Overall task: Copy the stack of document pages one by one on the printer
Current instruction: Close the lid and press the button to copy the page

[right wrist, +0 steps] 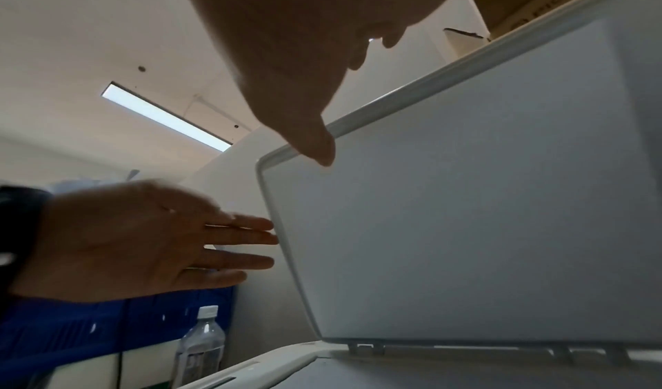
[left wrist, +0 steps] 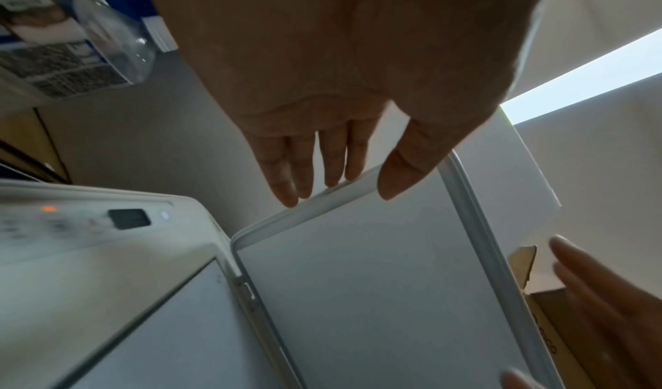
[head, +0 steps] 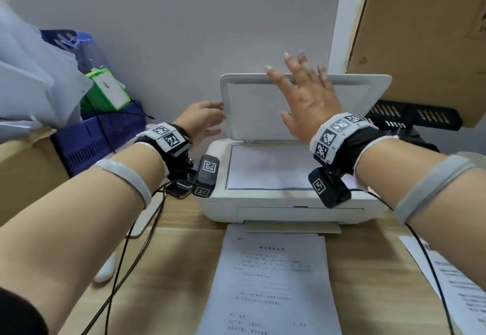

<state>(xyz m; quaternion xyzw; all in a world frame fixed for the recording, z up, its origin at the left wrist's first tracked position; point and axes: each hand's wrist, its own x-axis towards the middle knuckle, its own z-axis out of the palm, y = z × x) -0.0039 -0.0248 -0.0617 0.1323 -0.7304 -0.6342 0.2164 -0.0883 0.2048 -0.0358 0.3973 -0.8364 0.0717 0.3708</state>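
**A:** Status? Where's the page?

**B:** A sheet (head: 265,169) lies flat on the scanner glass, under and between your hands. The printer lid (head: 252,108) stands raised, close to upright on its rear hinges. Your left hand (head: 203,121) sits at the lid's left edge, fingers straight and loosely together, gripping nothing. Your right hand (head: 302,98) is spread in front of the lid panel, fingertips up by the top rim. Can't tell from any view whether it's actually touching.

**A:** How's the lid going to behave?

**B:** Judging by looks: thin stiff plastic, light, small hinges. Expect it to drop freely once past vertical. Take the top rim near your right fingertips and lower it, don't let it slap. Avoid levering from the left edge alone, since that twists the hinges.

**A:** And the paper?

**B:** Light, floppy, slides easily on glass. Air from a fast-closing lid could shift it, so close slowly. To lift it afterwards, pick up a corner, not the middle.

**A:** Rest of the stack?

**B:** Printed page (head: 268,282) on the bench, nearer you than both hands, just below the printer (head: 263,208) output slot. Another sheet (head: 447,276) lies under your right forearm. Pinch a single edge so you pull one page only.
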